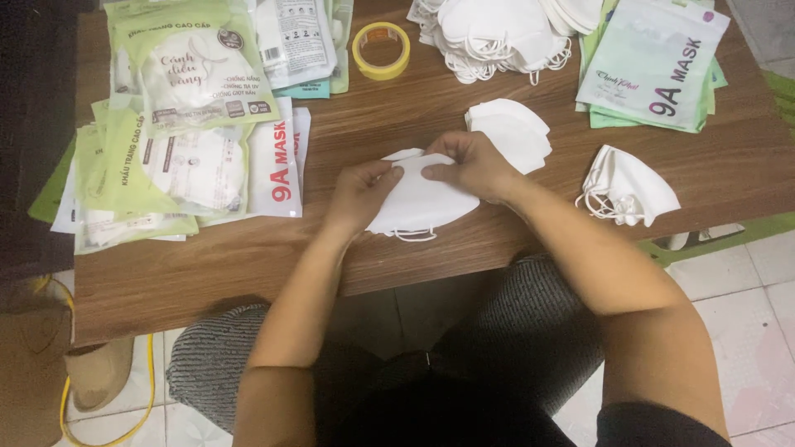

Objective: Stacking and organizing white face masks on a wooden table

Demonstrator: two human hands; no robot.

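Both my hands hold a folded white face mask flat on the wooden table, near its front edge. My left hand pinches the mask's left end. My right hand presses on its top edge with fingers curled. The mask's ear loop pokes out below. A small stack of folded white masks lies just beyond my right hand. Another white mask with loose loops lies to the right.
Green and white mask packages pile up at the left, more packages at the back right. A yellow tape roll and a heap of white masks sit at the back. My knees are under the table edge.
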